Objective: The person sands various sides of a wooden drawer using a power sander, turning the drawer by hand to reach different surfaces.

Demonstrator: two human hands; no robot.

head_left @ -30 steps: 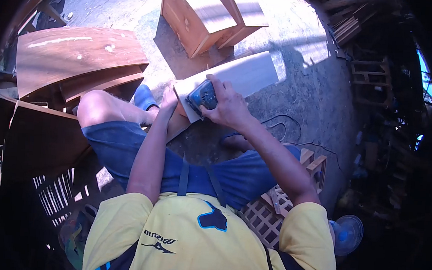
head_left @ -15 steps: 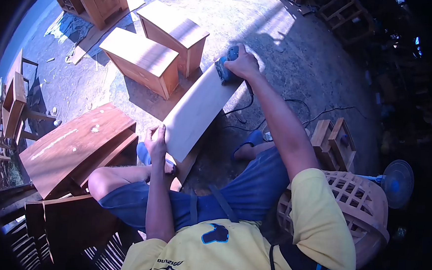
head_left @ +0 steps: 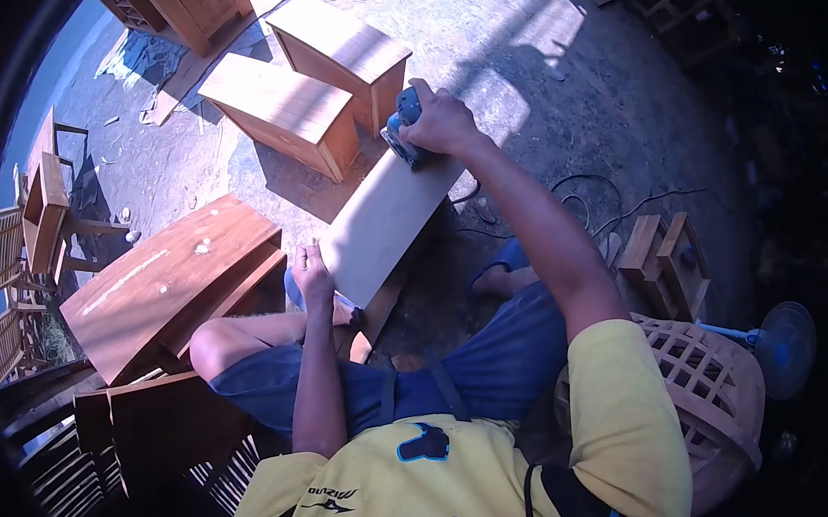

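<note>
A pale, flat wooden board (head_left: pixel 388 221) slants away from my legs, its near end between my knees. At its far end, my right hand (head_left: pixel 441 125) is wrapped round a blue power sander (head_left: pixel 405 125), whose base rests near the left corner. My left hand (head_left: pixel 312 276) is closed on the board's near left edge, thumb and fingers pinching it. Part of the left fingers is hidden behind the edge.
Two small wooden cabinets (head_left: pixel 276 108) stand beyond the board. A reddish-brown wooden piece (head_left: pixel 171 277) with pale patches lies to the left. At right are small wooden frames (head_left: pixel 665 260), a power cord (head_left: pixel 585 179), a lattice-backed chair (head_left: pixel 701 371) and a fan (head_left: pixel 786 349).
The sander, held in my right hand, has moved left across the board's far end. My left hand stays at the near left edge. The whole view has shifted slightly.
</note>
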